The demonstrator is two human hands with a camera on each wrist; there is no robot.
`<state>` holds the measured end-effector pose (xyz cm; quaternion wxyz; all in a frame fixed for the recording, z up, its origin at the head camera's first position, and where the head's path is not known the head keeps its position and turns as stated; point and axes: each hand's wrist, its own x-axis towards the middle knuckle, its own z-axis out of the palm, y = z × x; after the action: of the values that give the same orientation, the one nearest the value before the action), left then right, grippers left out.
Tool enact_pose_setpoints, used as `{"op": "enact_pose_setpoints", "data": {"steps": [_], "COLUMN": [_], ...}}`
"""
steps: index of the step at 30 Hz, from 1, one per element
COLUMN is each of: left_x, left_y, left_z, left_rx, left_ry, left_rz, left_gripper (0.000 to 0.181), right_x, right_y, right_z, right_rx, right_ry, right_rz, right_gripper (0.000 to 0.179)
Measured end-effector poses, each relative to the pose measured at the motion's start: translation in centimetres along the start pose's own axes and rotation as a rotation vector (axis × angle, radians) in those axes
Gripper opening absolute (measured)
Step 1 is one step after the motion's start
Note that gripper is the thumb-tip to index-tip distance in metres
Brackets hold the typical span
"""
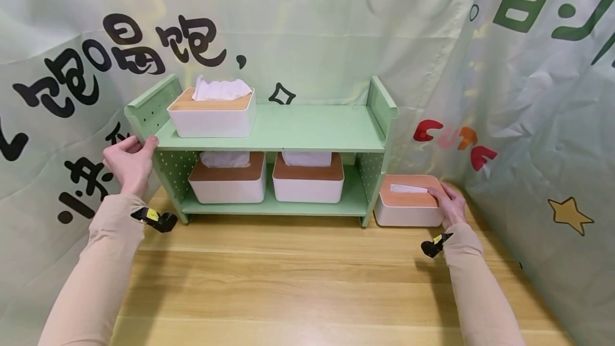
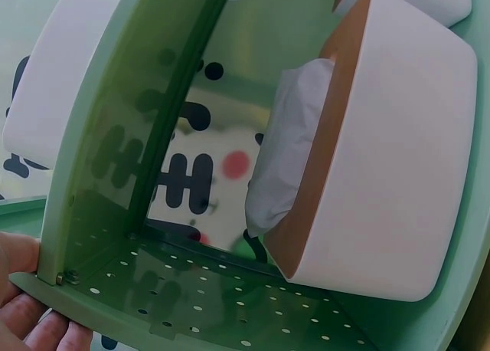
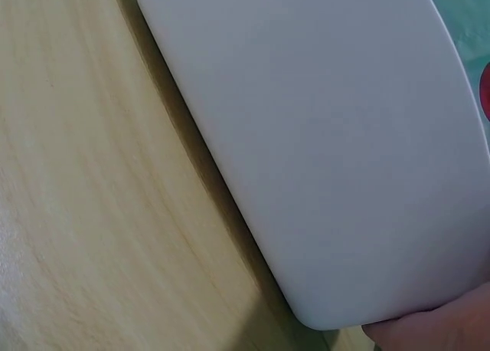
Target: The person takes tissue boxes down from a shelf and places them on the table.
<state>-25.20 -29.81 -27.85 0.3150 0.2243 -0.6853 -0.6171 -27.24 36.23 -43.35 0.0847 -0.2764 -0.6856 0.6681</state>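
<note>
My left hand [image 1: 129,162] holds the left side panel of a green two-tier shelf [image 1: 269,143]; in the left wrist view its thumb and fingers [image 2: 42,328] lie on either side of the panel's edge. At the shelf's right foot, a white tissue box [image 1: 408,215] with a wood-tone lid stands on the table, a narrow strip of white tissue in its slot. My right hand [image 1: 451,207] grips that box's right end; part of the hand shows at the box's lower corner [image 3: 429,324] in the right wrist view, and its other fingers are hidden.
One similar tissue box [image 1: 211,122] sits on the upper tier at left. Two more, a left one [image 1: 230,191] and a middle one [image 1: 307,188], stand on the lower tier. Printed cloth [image 1: 326,52] hangs behind and at both sides of the wooden table [image 1: 298,282].
</note>
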Motion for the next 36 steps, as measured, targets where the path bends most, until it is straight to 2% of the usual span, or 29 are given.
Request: {"op": "enact_pose_setpoints", "data": {"steps": [4,12,24,36], "left_x": [0.04,-0.01,-0.01,-0.26], "left_y": [0.05,0.08,0.1,0.15], "left_z": [-0.01,-0.03,-0.01,-0.01], "left_rx": [-0.015,-0.016,0.02,0.026], "left_ry": [-0.001,0.002,-0.002,0.004], "left_rz": [-0.017,-0.005,-0.001,0.027], "left_gripper": [0.044,0.044,0.044,0.044], "right_x": [-0.13,-0.36,-0.33,-0.6], "right_y": [-0.08,-0.09,0.27,0.46], "right_z": [-0.01,0.17,0.28,0.45], "right_rx": [0.011,0.034,0.029,0.017], "right_ry": [-0.006,0.009,0.037,0.119], "right_rz": [0.003,-0.012,-0.031,-0.085], "right_gripper": [0.072,0.07,0.07,0.074]}}
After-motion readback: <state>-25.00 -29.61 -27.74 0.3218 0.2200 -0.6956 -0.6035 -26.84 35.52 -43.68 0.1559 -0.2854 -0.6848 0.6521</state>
